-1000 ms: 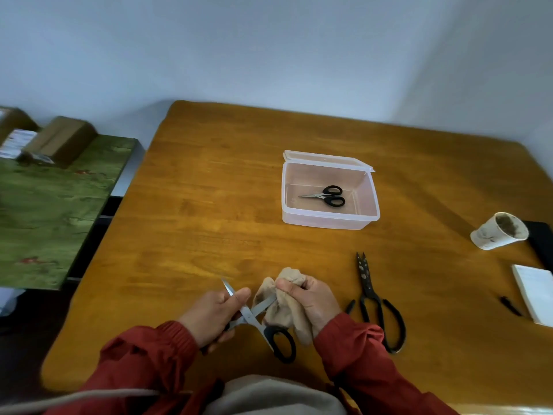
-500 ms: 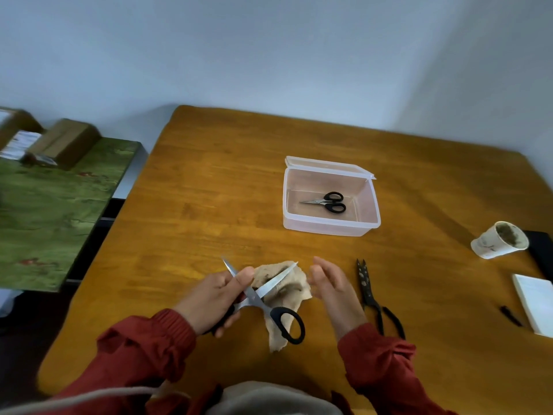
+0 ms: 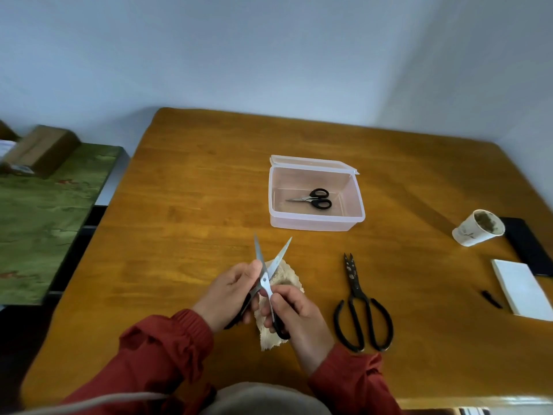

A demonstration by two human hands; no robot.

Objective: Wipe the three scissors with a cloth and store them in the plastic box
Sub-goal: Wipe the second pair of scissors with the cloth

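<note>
Both hands hold a pair of silver-bladed scissors (image 3: 264, 272) with black handles, blades spread apart and pointing away from me. My left hand (image 3: 230, 292) grips one handle and my right hand (image 3: 294, 311) grips the other. Under them a beige cloth (image 3: 284, 280) lies on the table. A small pair of black-handled scissors (image 3: 314, 199) lies inside the open clear plastic box (image 3: 317, 223). A large all-black pair of shears (image 3: 359, 307) lies on the table to the right of my right hand.
The wooden table (image 3: 194, 220) also carries a paper cup (image 3: 478, 227), a dark flat object (image 3: 528, 245), a white pad (image 3: 522, 287) and a small black piece (image 3: 490, 298) at the right edge. A green-topped side table (image 3: 39, 223) with boxes stands left.
My right hand let go of the cloth, which now lies on the table, and took hold of the scissors' second handle. The blades have swung to point away from me.
</note>
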